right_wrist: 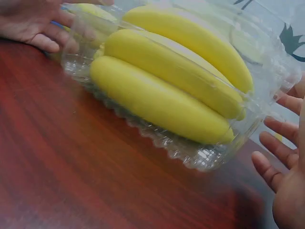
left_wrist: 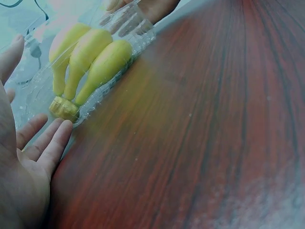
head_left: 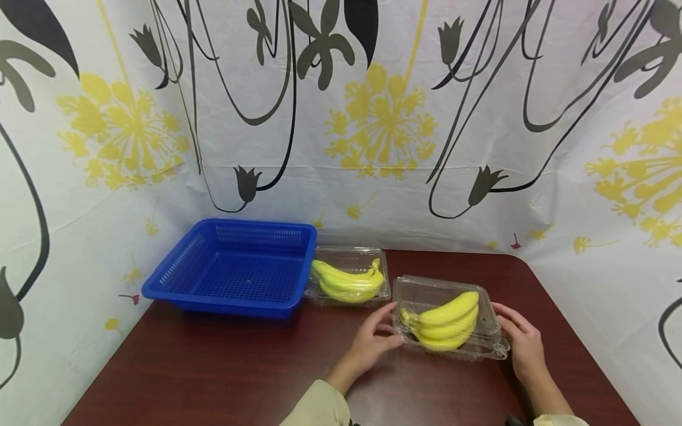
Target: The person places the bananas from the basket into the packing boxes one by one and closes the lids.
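Note:
A clear plastic clamshell box [head_left: 433, 286] with a bunch of bananas [head_left: 447, 322] inside is between the two hands, over the right part of the table. My left hand [head_left: 372, 338] is at its left side; in the left wrist view the fingers [left_wrist: 56, 143] reach out nearly straight by the stem end. On the right side is my right hand [head_left: 524, 343], its fingers [right_wrist: 281, 148] loosely extended beside the box wall in the right wrist view. Whether the box rests fully on the table I cannot tell. Its lid appears closed.
Behind and to the left, a second clear box [head_left: 346, 255] holds another bunch of bananas [head_left: 348, 283]. Beside it stands a blue plastic basket [head_left: 229, 305] at the back left. The dark red wooden table [head_left: 213, 367] meets a patterned cloth [head_left: 373, 207] at the back.

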`<state>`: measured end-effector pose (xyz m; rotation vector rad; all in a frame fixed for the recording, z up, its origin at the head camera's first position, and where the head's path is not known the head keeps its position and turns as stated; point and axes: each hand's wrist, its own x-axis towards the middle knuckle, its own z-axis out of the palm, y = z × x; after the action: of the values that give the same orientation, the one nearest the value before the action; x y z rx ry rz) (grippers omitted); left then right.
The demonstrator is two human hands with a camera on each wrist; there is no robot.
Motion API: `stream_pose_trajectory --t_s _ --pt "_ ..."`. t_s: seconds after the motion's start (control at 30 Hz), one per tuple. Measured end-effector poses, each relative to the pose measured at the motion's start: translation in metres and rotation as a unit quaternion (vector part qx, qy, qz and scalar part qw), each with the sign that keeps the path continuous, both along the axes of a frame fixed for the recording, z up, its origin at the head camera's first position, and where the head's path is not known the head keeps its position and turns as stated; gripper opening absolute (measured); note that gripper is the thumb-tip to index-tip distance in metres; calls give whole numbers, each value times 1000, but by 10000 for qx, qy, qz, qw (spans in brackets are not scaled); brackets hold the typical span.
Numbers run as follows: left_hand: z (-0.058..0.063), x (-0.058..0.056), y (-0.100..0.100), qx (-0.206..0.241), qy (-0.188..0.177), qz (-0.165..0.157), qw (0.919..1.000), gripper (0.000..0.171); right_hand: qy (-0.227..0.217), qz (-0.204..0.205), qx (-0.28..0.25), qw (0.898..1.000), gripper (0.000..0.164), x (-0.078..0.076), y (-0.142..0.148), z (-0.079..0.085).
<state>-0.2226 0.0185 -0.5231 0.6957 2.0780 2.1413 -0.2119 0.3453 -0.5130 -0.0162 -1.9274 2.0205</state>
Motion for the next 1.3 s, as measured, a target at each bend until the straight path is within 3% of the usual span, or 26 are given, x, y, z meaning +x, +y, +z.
stream_pose_trajectory --t_s 0.13,0.2,0.37,0.6,0.8,0.93,1.07,1.2,1.3 --pt "-1 -1 1 -57 -4 31 10000 61 -185 207 23 9996 34 6 1 1" --pt "-8 -4 3 -117 -41 120 9999 59 -328 148 32 9993 35 9 1 2" --pt "-7 -3 5 -176 -215 283 9992 52 -637 -153 283 9975 32 14 -1 5" --pt "2 0 9 101 -254 403 9988 40 -1120 -649 1527 9798 40 16 -3 13" --pt "22 9 6 260 -155 332 9990 41 -1568 -187 1957 9679 41 23 1 24" --pt "15 4 7 411 -293 239 9984 42 -1716 191 2174 9607 43 28 1 31" --pt "3 -4 11 494 -511 349 9969 43 -1960 306 2789 9396 50 30 -6 34" --pt "0 -7 14 521 -660 531 9950 45 -1996 225 3748 9051 52 30 -15 37" --pt "0 -9 18 542 -736 617 9939 45 -1755 -66 4398 8808 50 29 -21 37"
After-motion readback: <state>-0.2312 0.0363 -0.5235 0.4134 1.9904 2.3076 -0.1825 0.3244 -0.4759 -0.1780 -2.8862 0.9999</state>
